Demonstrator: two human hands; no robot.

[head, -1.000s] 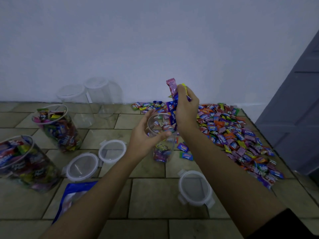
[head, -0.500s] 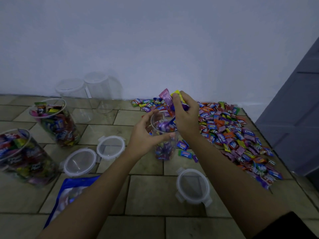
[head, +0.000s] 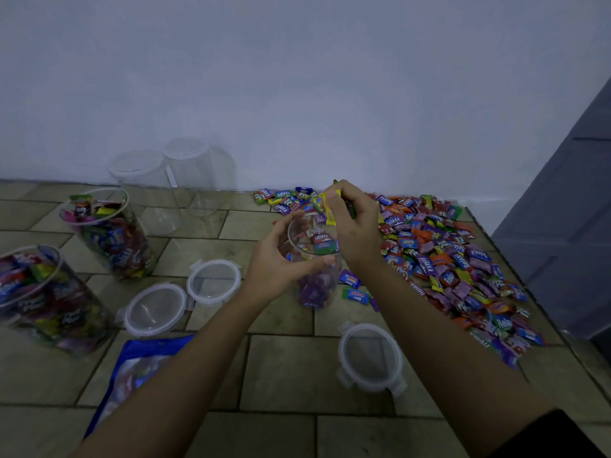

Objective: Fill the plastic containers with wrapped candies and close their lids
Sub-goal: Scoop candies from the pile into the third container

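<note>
A clear plastic container point(head: 319, 285), partly filled with wrapped candies, stands on the tiled floor at the centre. My left hand point(head: 281, 259) grips its rim from the left. Over the container's mouth my right hand point(head: 355, 223) pinches a yellow wrapped candy point(head: 330, 206); other candies lie just inside the opening. A big heap of wrapped candies point(head: 456, 259) spreads to the right. Two full containers point(head: 109, 233) point(head: 43, 299) stand open at the left. Two empty containers point(head: 145, 190) point(head: 195, 173) sit by the wall.
Three loose lids lie on the floor: two point(head: 155, 309) point(head: 214, 280) left of the held container, one point(head: 370, 357) in front of it. A blue candy bag point(head: 139, 361) lies at lower left. A white wall runs behind; a grey door point(head: 568, 233) stands at the right.
My right hand has lowered from above the container to its mouth. The pink and blue candies it held are gone from the hand; only a yellow one shows. My left hand stays on the container.
</note>
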